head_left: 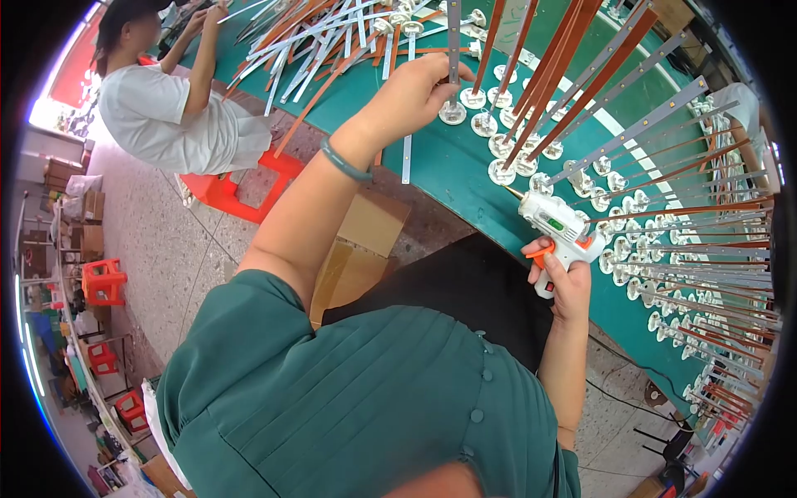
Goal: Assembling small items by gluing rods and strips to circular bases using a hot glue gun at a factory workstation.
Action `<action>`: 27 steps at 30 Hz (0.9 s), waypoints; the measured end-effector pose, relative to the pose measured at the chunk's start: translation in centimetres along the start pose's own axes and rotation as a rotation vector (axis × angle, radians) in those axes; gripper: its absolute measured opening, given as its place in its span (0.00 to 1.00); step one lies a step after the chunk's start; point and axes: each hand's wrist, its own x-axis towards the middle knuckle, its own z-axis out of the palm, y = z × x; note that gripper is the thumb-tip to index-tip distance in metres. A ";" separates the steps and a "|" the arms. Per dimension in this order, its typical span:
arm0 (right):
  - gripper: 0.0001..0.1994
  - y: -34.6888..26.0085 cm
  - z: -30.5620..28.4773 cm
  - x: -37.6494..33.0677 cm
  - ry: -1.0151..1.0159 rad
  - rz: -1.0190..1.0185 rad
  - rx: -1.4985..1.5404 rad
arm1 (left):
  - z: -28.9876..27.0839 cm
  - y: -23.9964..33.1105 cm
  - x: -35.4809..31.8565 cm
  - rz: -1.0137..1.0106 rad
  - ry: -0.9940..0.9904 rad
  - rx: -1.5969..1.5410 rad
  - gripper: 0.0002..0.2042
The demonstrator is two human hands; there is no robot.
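My left hand (419, 90) reaches out over the green table and pinches a grey LED strip (454, 37) near its lower end. That strip stands upright on a round white base (452, 113) just below my fingers. In my right hand (568, 284), at the table's near edge, is a white hot glue gun (550, 214) with an orange trigger. A finger lies at the trigger, and the nozzle points up and left toward another white base (501, 172). Brown and grey strips (643, 124) rise from many white bases around the gun.
A heap of loose strips (320, 46) covers the table's far left. A co-worker in a white shirt (178, 116) works beside it, near a red stool (241, 195). Standing strips (714, 282) crowd the right side. Cardboard boxes (365, 228) lie below the table edge.
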 end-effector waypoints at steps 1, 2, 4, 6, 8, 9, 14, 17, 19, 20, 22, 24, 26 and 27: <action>0.15 0.0 0.0 0.1 0.001 -0.004 0.000 | 0.3 -0.8 0.4 -0.043 -0.042 -0.026 0.10; 0.15 0.1 0.0 0.1 -0.001 -0.014 0.006 | 0.5 -0.9 0.5 -0.040 -0.045 -0.026 0.10; 0.15 0.1 -0.1 0.0 -0.003 -0.023 0.013 | 0.9 -1.0 0.8 -0.017 -0.018 -0.065 0.11; 0.15 0.2 -0.3 0.1 -0.011 -0.024 0.000 | 1.2 -1.1 0.8 -0.056 -0.039 -0.084 0.12; 0.15 0.2 -0.3 0.0 -0.009 -0.027 0.011 | 1.5 -1.2 0.6 -0.096 -0.056 -0.100 0.13; 0.15 0.2 -0.3 0.1 -0.008 -0.031 0.021 | 1.6 -1.2 0.3 -0.082 -0.021 -0.120 0.15; 0.15 0.4 -0.6 0.0 -0.022 -0.033 0.041 | 1.9 -1.0 -0.8 -0.124 0.053 -0.156 0.21; 0.15 0.5 -0.7 0.0 -0.020 -0.024 0.057 | 2.4 -0.8 -1.9 -0.111 0.145 -0.117 0.22; 0.15 0.5 -0.8 0.0 -0.024 -0.022 0.066 | 2.7 -0.2 -2.6 -0.077 0.265 -0.028 0.22; 0.16 0.5 -0.8 0.0 -0.029 -0.026 0.072 | 2.8 0.3 -2.9 -0.077 0.264 -0.027 0.22; 0.16 0.5 -0.7 0.0 -0.035 -0.031 0.079 | 2.9 1.6 -3.4 0.006 0.400 0.159 0.21; 0.16 0.5 -0.8 -0.1 -0.037 -0.032 0.081 | 2.9 2.6 -3.9 0.037 0.363 0.216 0.20; 0.16 0.5 -0.8 0.0 -0.039 -0.036 0.084 | 3.2 3.1 -4.3 0.069 0.326 0.272 0.20; 0.16 0.5 -0.8 0.0 -0.041 -0.039 0.085 | 3.7 3.1 -4.6 0.102 0.187 0.288 0.18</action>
